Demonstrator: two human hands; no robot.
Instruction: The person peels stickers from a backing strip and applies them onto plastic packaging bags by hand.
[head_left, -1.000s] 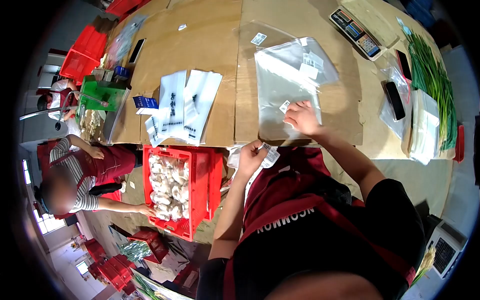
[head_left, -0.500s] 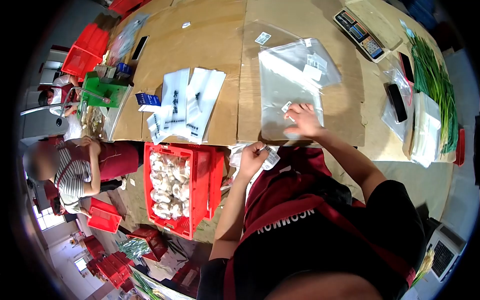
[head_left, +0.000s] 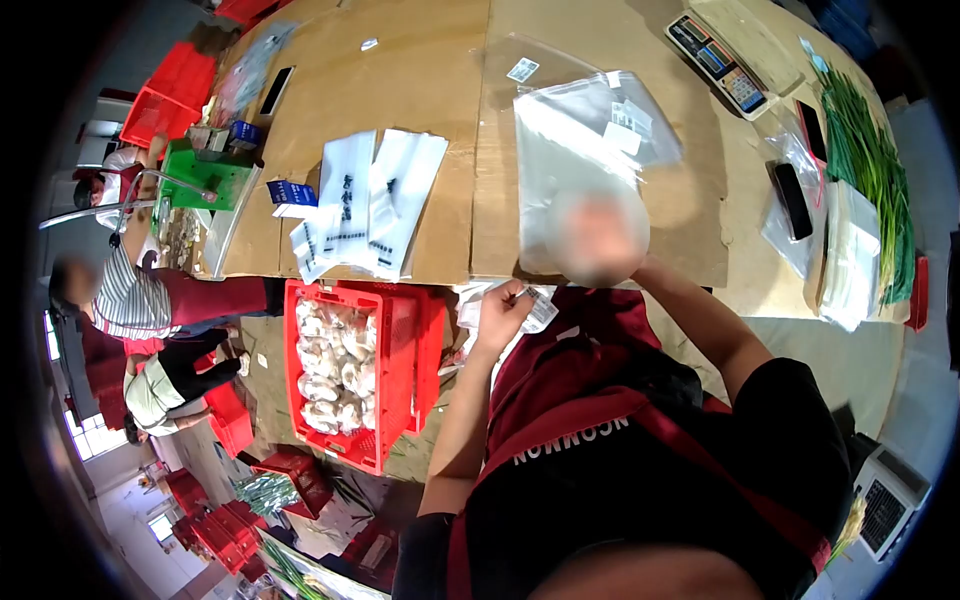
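Observation:
My left hand is closed at the table's front edge, pinching a strip of printed labels that hangs over my apron. Clear plastic bags lie in a flat stack on the cardboard-covered table in front of me. Over the near end of this stack is my right hand, but a blur covers it, so its fingers cannot be made out. White stickers show on the upper part of the bags, and another label sits at their far left corner.
Printed bags and a small blue box lie to the left. A red crate of bagged white produce stands below the table edge. On the right are a scale, phones and green stalks. Co-workers stand at far left.
My right hand stays over the bags' near end, now blurred. The left hand still holds the labels. At far left, the striped-shirt person has shifted and another bent person shows beside a red crate.

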